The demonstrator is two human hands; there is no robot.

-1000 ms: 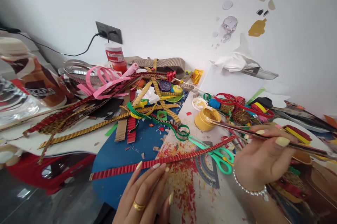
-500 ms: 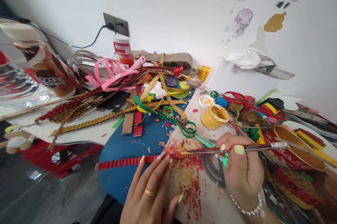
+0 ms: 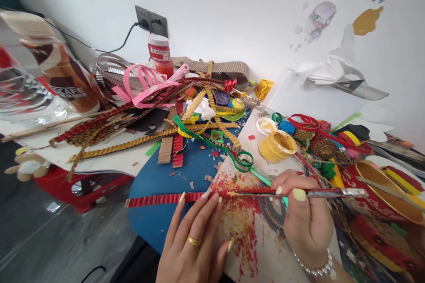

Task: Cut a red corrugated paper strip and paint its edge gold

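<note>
A long red corrugated strip [image 3: 156, 200] lies across the blue board [image 3: 142, 221] and the paint-spattered pale sheet [image 3: 242, 247]. My left hand [image 3: 195, 234] rests on the strip with its fingers spread, fingertips pressing it down. Pinched in my right hand [image 3: 305, 212] is a paintbrush [image 3: 322, 193], held almost level. Its tip, with yellow on it, touches or nearly touches the strip just right of my left fingertips. Beyond the brush stands an open jar of yellow paint [image 3: 277, 146], its lid [image 3: 266, 125] lying behind it.
Bottles [image 3: 66, 79] stand at the left, with red paint jars [image 3: 159, 55] near the wall. Corrugated strips, including yellow ones [image 3: 129, 142], and a green curl [image 3: 244, 161] lie beyond my hands. A red and gold container [image 3: 372, 194] is at the right.
The brush tip has shifted slightly left along the strip, closer to my left fingertips. The whole view has shifted a little; my left hand still presses the strip.
</note>
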